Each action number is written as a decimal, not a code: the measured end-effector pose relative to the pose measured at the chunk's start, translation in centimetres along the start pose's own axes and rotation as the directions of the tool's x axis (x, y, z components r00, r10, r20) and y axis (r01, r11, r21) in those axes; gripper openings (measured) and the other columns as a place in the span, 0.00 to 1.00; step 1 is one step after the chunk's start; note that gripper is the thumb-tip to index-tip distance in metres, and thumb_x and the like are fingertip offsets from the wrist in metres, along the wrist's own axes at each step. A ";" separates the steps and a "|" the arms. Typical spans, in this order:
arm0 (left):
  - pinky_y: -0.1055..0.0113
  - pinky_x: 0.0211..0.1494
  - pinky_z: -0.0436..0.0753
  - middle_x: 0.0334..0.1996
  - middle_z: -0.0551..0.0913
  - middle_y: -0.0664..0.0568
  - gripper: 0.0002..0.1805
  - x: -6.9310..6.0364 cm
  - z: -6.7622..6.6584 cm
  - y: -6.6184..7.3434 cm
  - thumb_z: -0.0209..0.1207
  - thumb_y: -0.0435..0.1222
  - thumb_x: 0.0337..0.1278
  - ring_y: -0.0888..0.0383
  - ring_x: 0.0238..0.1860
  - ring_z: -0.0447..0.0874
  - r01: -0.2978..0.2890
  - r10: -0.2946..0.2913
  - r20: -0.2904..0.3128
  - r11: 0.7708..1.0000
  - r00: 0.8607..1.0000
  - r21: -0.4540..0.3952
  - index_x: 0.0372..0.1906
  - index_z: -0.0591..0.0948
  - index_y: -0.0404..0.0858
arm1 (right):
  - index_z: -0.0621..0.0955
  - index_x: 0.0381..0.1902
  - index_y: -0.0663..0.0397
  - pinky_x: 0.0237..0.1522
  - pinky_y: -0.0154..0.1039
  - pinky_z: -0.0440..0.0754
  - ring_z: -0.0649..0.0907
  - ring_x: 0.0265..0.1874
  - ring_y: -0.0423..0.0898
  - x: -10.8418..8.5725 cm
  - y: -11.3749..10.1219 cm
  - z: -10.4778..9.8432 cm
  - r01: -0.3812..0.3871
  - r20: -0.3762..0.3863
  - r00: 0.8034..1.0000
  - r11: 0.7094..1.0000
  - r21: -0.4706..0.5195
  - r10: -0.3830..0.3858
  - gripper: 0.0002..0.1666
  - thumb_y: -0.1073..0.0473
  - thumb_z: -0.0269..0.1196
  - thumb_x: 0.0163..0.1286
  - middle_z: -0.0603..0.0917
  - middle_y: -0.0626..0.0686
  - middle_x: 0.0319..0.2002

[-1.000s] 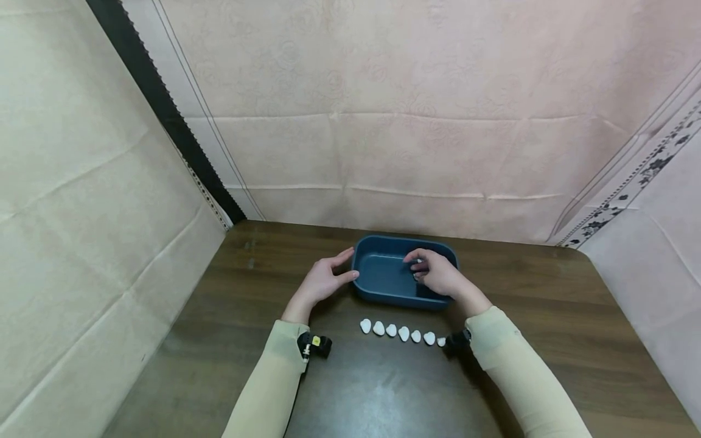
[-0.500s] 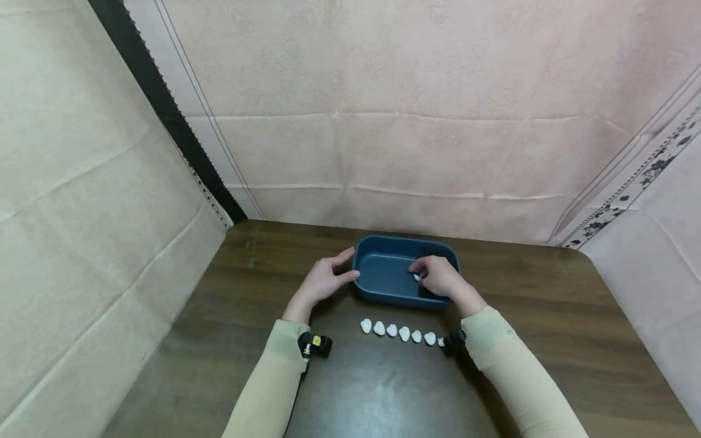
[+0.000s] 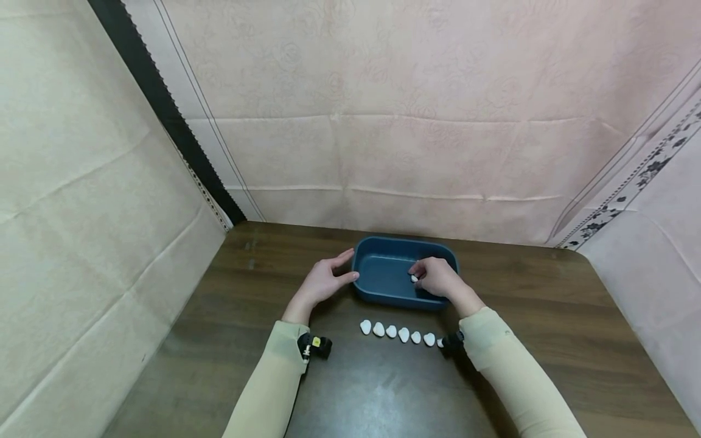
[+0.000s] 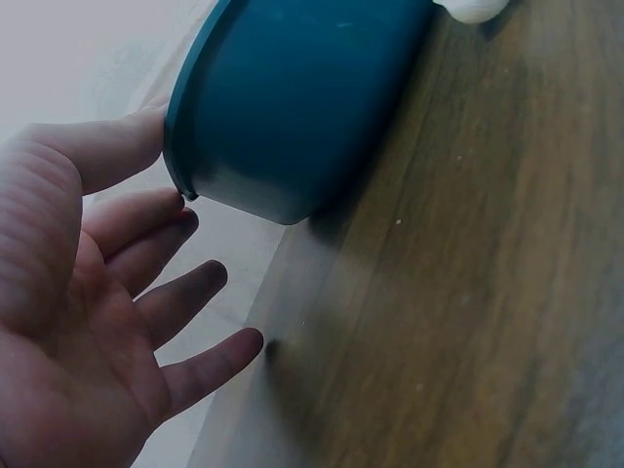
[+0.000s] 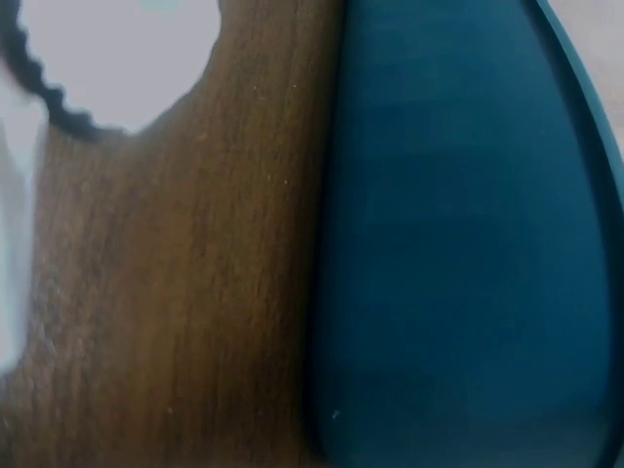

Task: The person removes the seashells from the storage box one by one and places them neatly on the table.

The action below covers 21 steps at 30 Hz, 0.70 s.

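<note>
A blue rectangular basin (image 3: 383, 274) stands on the wooden table. My left hand (image 3: 322, 281) is at its left end, thumb and fingers nearly straight, with the fingertips touching the rim; the left wrist view shows that hand (image 4: 88, 283) against the basin's outer wall (image 4: 283, 107). Inside the basin's right half, my right hand (image 3: 438, 277) has its fingers curled, pinching a small white shell-like piece (image 3: 414, 278). Several similar white pieces (image 3: 403, 334) lie in a row in front of the basin. My right hand's fingers do not show in the right wrist view.
Black wrist cameras (image 3: 316, 345) sit on both forearms; the right one partly covers the row's last white piece (image 3: 440, 343). Pale cloth (image 3: 383, 152) hangs behind the table (image 3: 263, 261) and along both sides. Up close, the right wrist view shows a white piece (image 5: 127, 58).
My right hand's fingers have closed from a spread pose onto the white shell-like piece in the basin, and the hand has shifted slightly. The left hand has stayed put.
</note>
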<state>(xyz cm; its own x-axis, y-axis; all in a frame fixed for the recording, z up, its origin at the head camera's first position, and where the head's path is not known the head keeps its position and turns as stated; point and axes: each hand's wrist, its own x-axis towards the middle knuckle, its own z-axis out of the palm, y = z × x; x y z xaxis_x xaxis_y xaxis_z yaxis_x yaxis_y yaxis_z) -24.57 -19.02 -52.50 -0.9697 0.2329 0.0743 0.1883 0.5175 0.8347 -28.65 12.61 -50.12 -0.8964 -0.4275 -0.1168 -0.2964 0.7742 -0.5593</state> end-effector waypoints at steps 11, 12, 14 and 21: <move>0.45 0.82 0.63 0.79 0.70 0.58 0.34 -0.1 -0.1 0.2 0.67 0.45 0.74 0.52 0.81 0.64 0.007 -0.007 0.004 1.000 1.000 0.001 0.80 0.72 0.47 | 0.88 0.50 0.62 0.47 0.48 0.83 0.81 0.37 0.49 0.1 0.0 0.2 -0.025 -0.001 1.000 0.999 0.032 0.025 0.11 0.65 0.73 0.71 0.85 0.51 0.35; 0.45 0.82 0.63 0.79 0.70 0.59 0.35 -0.1 -0.1 0.2 0.67 0.45 0.74 0.52 0.81 0.64 0.006 -0.006 0.005 1.000 1.000 0.002 0.80 0.72 0.47 | 0.88 0.51 0.62 0.46 0.48 0.82 0.81 0.36 0.49 0.1 0.0 0.2 -0.021 0.001 1.000 0.999 0.032 0.021 0.12 0.65 0.73 0.71 0.85 0.51 0.34; 0.46 0.82 0.63 0.79 0.70 0.59 0.35 0.0 -0.1 0.1 0.67 0.46 0.74 0.52 0.81 0.64 0.007 -0.007 0.005 1.000 1.000 0.005 0.80 0.72 0.47 | 0.88 0.53 0.60 0.44 0.46 0.81 0.81 0.34 0.48 0.1 0.1 0.2 -0.024 0.006 1.000 0.999 0.034 0.024 0.13 0.64 0.73 0.72 0.85 0.50 0.33; 0.45 0.82 0.63 0.79 0.70 0.58 0.35 0.0 0.0 -0.1 0.67 0.45 0.74 0.52 0.81 0.64 0.000 0.000 0.002 1.000 1.000 -0.001 0.80 0.72 0.47 | 0.88 0.52 0.58 0.40 0.44 0.79 0.80 0.31 0.47 0.2 0.2 0.3 -0.028 0.015 0.999 0.999 0.040 0.028 0.13 0.63 0.73 0.72 0.84 0.50 0.32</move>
<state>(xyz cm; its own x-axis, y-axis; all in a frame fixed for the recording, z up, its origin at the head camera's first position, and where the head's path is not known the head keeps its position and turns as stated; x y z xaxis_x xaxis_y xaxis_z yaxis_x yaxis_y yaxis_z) -24.58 -19.11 -52.60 -0.9693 0.2347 0.0735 0.1884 0.5168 0.8351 -28.77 12.52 -50.48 -0.8991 -0.4129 -0.1450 -0.2573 0.7667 -0.5881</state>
